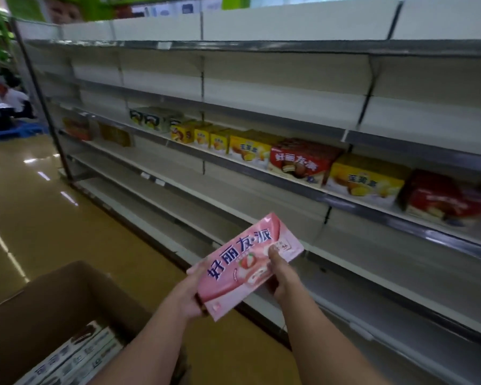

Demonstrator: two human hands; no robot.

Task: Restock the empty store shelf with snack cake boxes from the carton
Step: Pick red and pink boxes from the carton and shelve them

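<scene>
Flat pink strawberry snack cake box (245, 266) is gripped at both ends, left hand (188, 297) and right hand (281, 276) fingers curled around it; best kept level and set front-facing on the white metal store shelf (261, 187).

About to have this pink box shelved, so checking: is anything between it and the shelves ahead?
Nothing visible. Both hands, left hand and right hand, hold the pink box in open air in front of the shelves. The bare shelf boards behind it hold no goods; the row of boxes sits one shelf higher.

Pink snack cake box (242, 262) (tilted) above open carton (53, 309).
</scene>
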